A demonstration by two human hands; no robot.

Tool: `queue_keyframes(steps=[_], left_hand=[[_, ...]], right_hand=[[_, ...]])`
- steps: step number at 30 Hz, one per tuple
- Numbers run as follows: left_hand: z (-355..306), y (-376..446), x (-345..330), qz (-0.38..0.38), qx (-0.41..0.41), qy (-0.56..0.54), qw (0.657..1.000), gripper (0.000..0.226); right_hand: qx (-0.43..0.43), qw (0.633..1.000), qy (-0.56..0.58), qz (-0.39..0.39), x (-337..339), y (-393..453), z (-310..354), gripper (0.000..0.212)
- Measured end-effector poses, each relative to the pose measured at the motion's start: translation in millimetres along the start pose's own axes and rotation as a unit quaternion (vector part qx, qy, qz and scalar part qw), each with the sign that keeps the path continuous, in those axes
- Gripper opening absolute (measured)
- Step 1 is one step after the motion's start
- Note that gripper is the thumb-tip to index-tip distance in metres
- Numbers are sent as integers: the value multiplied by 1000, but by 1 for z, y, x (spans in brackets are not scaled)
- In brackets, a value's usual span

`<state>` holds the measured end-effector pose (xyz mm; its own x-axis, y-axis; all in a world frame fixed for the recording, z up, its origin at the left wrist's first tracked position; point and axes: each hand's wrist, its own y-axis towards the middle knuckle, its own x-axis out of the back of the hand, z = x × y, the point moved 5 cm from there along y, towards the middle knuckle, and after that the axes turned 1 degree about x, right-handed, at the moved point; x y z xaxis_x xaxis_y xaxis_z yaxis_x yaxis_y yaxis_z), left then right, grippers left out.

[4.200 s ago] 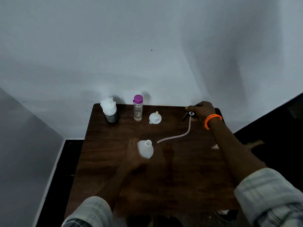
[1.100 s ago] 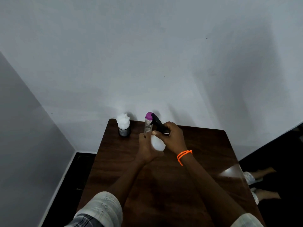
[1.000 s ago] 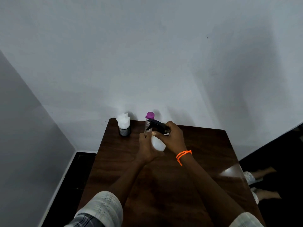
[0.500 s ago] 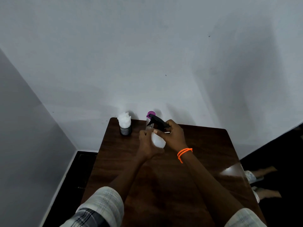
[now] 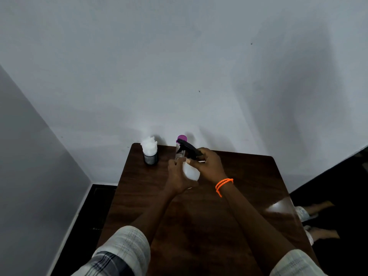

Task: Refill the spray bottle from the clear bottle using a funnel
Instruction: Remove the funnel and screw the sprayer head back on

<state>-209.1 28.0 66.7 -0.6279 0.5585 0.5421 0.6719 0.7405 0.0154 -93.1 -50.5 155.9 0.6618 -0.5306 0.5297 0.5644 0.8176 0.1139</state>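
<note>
I've got the spray bottle [image 5: 190,172] gripped in my left hand [image 5: 177,176], held between both hands over the tabletop [image 5: 249,176]. My right hand [image 5: 209,165] is clamped on the black spray head [image 5: 188,148] at the bottle's neck. Looks like I'm screwing the head on: best to hold the bottle upright and steady, turn only the head, and watch for cross-threading. Can't tell the level through the white wall. Just beyond my hands stands the clear bottle [image 5: 180,154] with its purple cap [image 5: 182,138] on, contents unreadable. Left of it is a mesh cup [image 5: 151,157] stuffed with white tissue [image 5: 149,145]. No funnel in sight.
</note>
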Motion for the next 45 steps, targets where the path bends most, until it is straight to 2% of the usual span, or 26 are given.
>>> queue_keyframes(steps=[5,10,12,17,23,25,28,30,37,45], left_hand=[[3,-1,-3,-1,-4,17,1000,120],[4,-2,0,-1,-3,9,1000,112],[3,-2,2,4,0,12,1000,111],[-2,-4,7,-13,-11,17,1000,102],[-10,-5,7,-12,-23,29,999,112],[-10,-4,8,-14,-23,29,999,112],[-7,-4,11,-23,-13,23,999,106],[-7,-2,13,-26,-15,25,999,107],[-13,-4,15,-37,-17,32,999,97],[-10,-5,13,-55,9,52,997,99]], right_hand=[[-11,999,-11,-44,-3,-3,-1,38],[15,999,5,33,-8,1,-2,42],[20,999,-8,38,-7,1,0,36],[-7,1000,-10,-27,-5,-2,7,32],[-36,994,10,-107,-6,-8,12,30],[-38,996,16,-83,-6,-6,10,30],[-18,999,28,-4,-8,0,7,31],[-12,1000,22,11,-8,2,6,26],[7,999,-36,-22,-4,3,13,22],[-17,992,-44,-120,-14,-3,3,27]])
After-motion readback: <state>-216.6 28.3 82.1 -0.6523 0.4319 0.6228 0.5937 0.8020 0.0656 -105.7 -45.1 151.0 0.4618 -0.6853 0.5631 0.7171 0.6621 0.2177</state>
